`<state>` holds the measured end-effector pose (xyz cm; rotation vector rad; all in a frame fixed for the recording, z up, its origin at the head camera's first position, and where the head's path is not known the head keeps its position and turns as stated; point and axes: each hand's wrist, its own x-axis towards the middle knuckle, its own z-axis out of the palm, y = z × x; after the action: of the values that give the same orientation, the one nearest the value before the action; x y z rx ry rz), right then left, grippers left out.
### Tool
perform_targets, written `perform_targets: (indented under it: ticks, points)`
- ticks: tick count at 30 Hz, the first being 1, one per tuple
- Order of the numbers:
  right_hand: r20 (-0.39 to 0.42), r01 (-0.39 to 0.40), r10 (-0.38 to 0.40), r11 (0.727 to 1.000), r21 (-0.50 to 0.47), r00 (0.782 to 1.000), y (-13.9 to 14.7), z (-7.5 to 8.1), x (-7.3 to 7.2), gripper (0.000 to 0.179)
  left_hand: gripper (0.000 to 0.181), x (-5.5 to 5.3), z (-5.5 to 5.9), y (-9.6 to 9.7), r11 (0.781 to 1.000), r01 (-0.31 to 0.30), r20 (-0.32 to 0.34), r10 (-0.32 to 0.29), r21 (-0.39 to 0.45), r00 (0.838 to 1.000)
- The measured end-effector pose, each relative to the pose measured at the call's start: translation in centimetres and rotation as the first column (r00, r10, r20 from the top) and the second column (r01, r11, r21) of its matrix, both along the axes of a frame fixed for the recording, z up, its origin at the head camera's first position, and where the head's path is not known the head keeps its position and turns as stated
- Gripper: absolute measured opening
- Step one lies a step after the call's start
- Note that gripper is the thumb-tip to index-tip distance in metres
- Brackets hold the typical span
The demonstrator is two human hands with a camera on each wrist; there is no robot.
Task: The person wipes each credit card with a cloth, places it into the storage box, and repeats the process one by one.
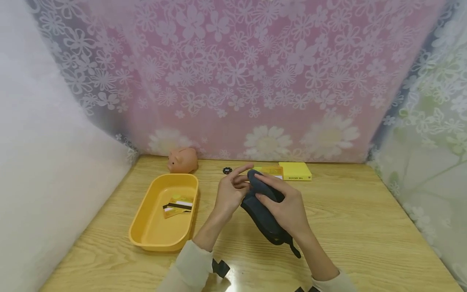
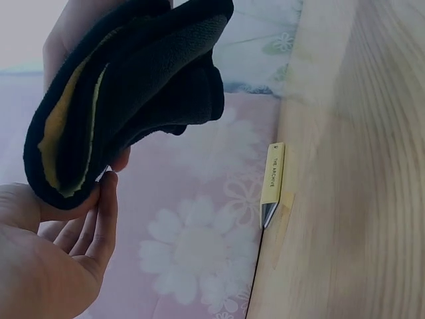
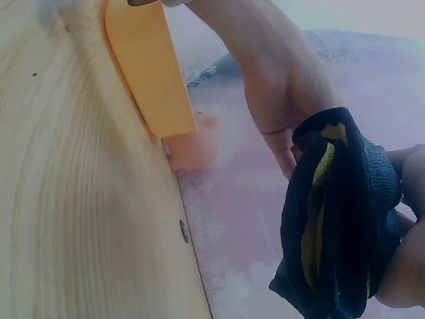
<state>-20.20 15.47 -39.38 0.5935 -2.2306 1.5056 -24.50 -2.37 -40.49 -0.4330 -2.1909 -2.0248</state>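
A dark blue fabric pouch (image 1: pixel 264 213) with a wrist loop hangs tilted above the table between both hands. My right hand (image 1: pixel 292 207) grips its upper flap, thumb on the near side. My left hand (image 1: pixel 228 194) holds the pouch's left end, with the index finger stretched out and the other fingers bent. In the left wrist view the folded pouch (image 2: pixel 159 86) shows yellow lining along its opening, and the left hand (image 2: pixel 53 252) meets its lower edge. The right wrist view looks into the gaping pouch (image 3: pixel 332 226); part of the left hand's fingers is hidden behind it.
A yellow tray (image 1: pixel 136 227) at left contains several yellow cards (image 1: pixel 178 207). Behind it stands a pink piggy bank (image 1: pixel 183 160). Along the back lie a black poker chip (image 1: pixel 227 170), a yellow-orange card-like item (image 1: pixel 271 171) and a yellow book (image 1: pixel 296 171). Patterned cloth encloses the table.
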Motion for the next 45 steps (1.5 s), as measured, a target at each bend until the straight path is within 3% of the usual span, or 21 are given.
perform_targets:
  ticks: [6,11,23,33,41,45]
  points:
    - [0.022,0.017,-0.017,1.0,0.025,1.0,0.6,-0.3,0.0,0.052,0.057,0.1,-0.2,0.2,1.0,0.021,0.011,-0.021,0.009,1.0]
    - [0.009,0.026,-0.026,0.998,0.048,1.0,1.2,-0.7,0.1,0.053,0.058,0.3,-0.3,-0.1,0.999,0.028,0.061,-0.03,0.037,0.998]
    - [0.038,0.141,-0.144,0.988,0.071,0.989,4.2,-1.5,0.0,0.052,0.06,0.8,-0.3,-1.8,0.997,0.002,0.121,-0.012,0.076,0.993]
    - [0.046,0.221,-0.227,0.97,0.097,0.973,7.0,-1.5,-0.1,0.051,0.061,0.7,-0.4,-5.0,0.996,-0.028,0.1,0.02,0.086,0.995]
    - [0.042,0.263,-0.268,0.961,0.088,0.963,8.6,-0.7,-0.2,0.051,0.06,0.8,-1.0,-8.6,0.993,-0.062,0.142,0.046,0.104,0.989]
    - [0.039,0.269,-0.273,0.96,0.078,0.961,8.9,-0.3,-0.4,0.051,0.06,0.9,-1.2,-10.7,0.987,-0.116,0.181,0.094,0.112,0.979]
